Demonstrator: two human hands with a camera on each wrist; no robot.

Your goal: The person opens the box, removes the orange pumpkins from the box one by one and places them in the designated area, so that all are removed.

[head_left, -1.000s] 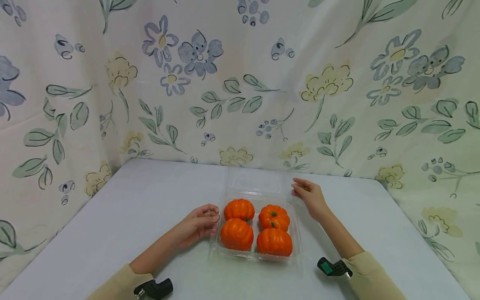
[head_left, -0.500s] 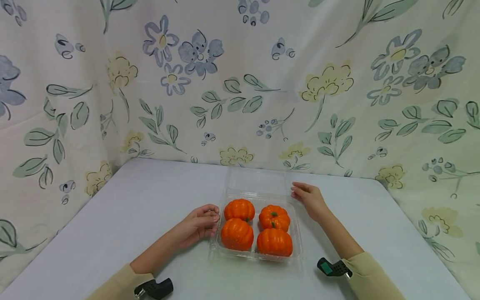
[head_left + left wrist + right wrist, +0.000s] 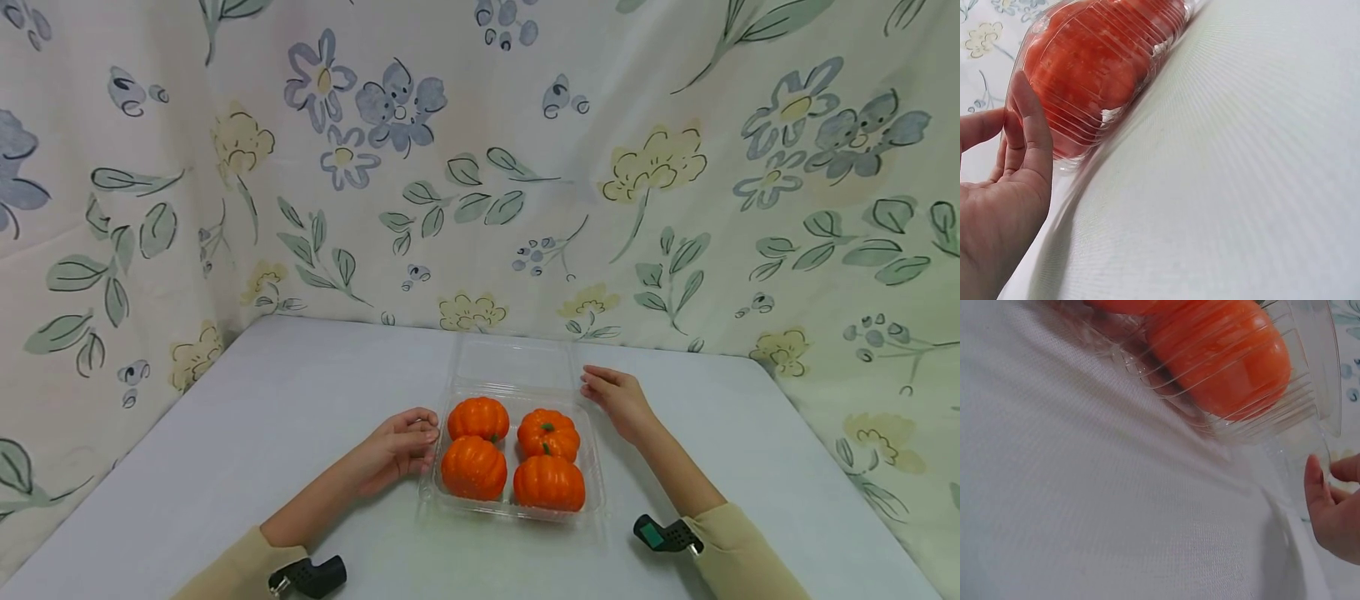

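Note:
A clear plastic clamshell container (image 3: 512, 510) stands with its lid (image 3: 517, 364) raised at the back. Several orange toy pumpkins (image 3: 550, 483) with green stems sit in its base, two on each side. At the left edge, my left hand (image 3: 397, 452) pinches the rim. In the left wrist view, the left hand (image 3: 1013, 181) has its thumb at the rim and its fingers along the ribbed wall. My right hand (image 3: 621, 402) pinches the right edge of the lid. Thumb and fingers of the right hand (image 3: 1338, 509) meet at that clear edge in the right wrist view.
A white cloth-covered table (image 3: 330, 375) lies under the container. Behind it and to both sides hangs a floral curtain (image 3: 465, 167). Black wrist devices (image 3: 307, 577) are on both beige sleeves (image 3: 742, 550).
My right hand has come slightly down and toward me with the lid edge, mostly in the first half second. The left hand, base and pumpkins stay where they were.

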